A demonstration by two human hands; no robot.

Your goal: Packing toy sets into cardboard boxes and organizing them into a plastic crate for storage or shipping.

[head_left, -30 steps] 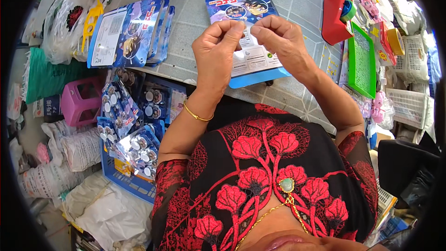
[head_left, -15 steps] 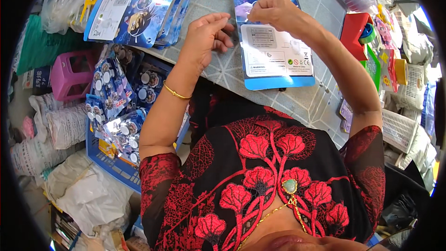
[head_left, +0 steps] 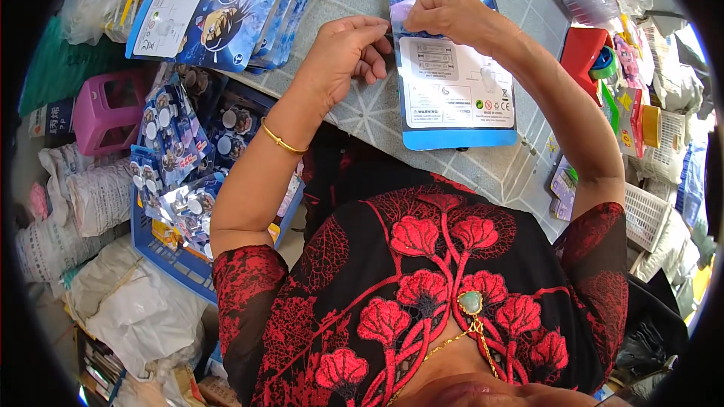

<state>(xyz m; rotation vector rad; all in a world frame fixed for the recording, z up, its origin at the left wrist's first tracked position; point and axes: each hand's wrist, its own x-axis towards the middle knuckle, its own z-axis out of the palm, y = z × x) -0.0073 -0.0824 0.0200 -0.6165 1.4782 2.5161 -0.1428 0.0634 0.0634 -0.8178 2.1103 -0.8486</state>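
Observation:
A blue printed backing card [head_left: 452, 138] with a white panel lies on the grey tiled table in front of me. My right hand [head_left: 452, 16] rests over its upper part, thumb and fingers pinched together. Whatever is between those fingertips is hidden. Close to the card's left edge hovers my left hand [head_left: 353, 53], its fingers loosely curled and apart, with nothing visible in them. A gold bangle circles my left wrist. Left of that hand, a stack of similar blue cards [head_left: 226, 15] lies at the table's edge.
Below the stack, a blue plastic basket [head_left: 177, 264] holds many small packaged items [head_left: 177, 132]. A purple stool [head_left: 109, 109] and white sacks [head_left: 102, 188] stand at the left. Along the right are a red box [head_left: 581, 60], tape rolls [head_left: 650, 126] and a white crate [head_left: 647, 215].
My left hand has moved slightly right, nearer the card's edge. My right hand stays pinched over the card's upper part. The whole view has shifted a little.

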